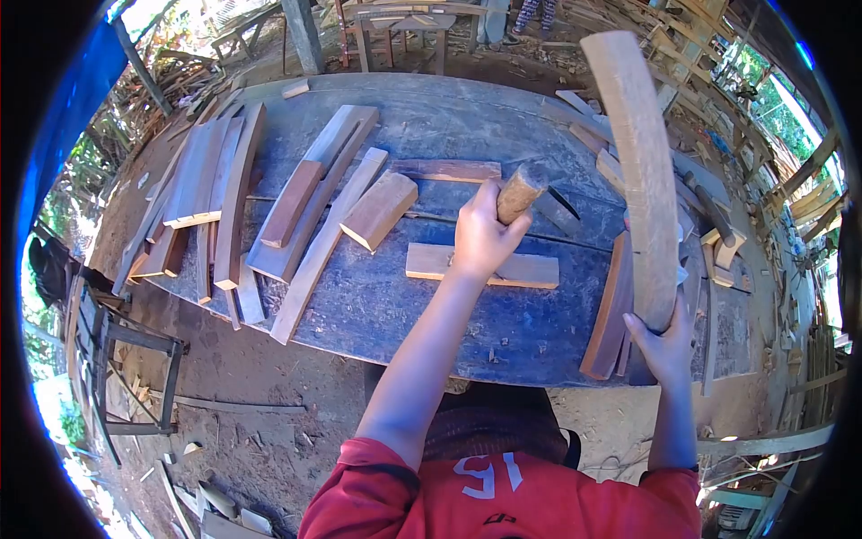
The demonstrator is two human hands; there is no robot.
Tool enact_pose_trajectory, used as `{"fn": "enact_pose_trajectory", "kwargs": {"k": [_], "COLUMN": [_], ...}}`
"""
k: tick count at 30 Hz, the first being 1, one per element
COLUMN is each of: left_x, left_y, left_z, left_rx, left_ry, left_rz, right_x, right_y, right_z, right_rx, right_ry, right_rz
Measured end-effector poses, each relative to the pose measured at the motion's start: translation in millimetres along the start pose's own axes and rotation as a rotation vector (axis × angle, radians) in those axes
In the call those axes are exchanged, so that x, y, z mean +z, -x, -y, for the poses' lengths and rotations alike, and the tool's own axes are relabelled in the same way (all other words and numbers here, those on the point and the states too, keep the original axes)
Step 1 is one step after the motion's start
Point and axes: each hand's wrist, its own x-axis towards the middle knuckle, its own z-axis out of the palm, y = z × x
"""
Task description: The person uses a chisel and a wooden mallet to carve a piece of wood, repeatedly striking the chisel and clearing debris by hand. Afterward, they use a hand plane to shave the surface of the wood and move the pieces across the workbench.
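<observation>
My left hand is closed around a tool with a thick, round wooden handle; the tool's lower end is hidden by the hand. Just below that hand, a short wooden block lies crosswise on the blue worktable, with a dark mark on its top. My right hand grips the lower end of a long, slightly curved wooden club, raised upright over the table's right side. Behind the left hand lie a reddish strip of wood and a dark flat piece.
To the left lie a short thick block, a long narrow strip, a slotted board and stacked boards. Reddish pieces lean near the right hand. A wooden stand is on the ground at left. Someone's legs show at the back.
</observation>
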Motion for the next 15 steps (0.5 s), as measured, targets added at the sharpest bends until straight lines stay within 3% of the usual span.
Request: {"fn": "enact_pose_trajectory", "kwargs": {"k": [3, 5, 15], "left_x": [-0.9, -1.4, -2.2], "left_y": [-1.7, -2.4, -1.3], "left_z": [0.3, 3.4, 3.2], "left_rx": [-0.011, -0.007, 0.057], "left_ry": [0.002, -0.001, -0.016], "left_rz": [0.002, -0.001, -0.005], "right_x": [8.9, 16.9, 52.9], "right_y": [-4.3, -8.1, -17.7], "right_z": [3.3, -2.2, -50.9], "right_rx": [-0.059, 0.024, 0.008], "right_ry": [0.126, 0.126, 0.478], "right_rz": [0.039, 0.146, 0.192]}}
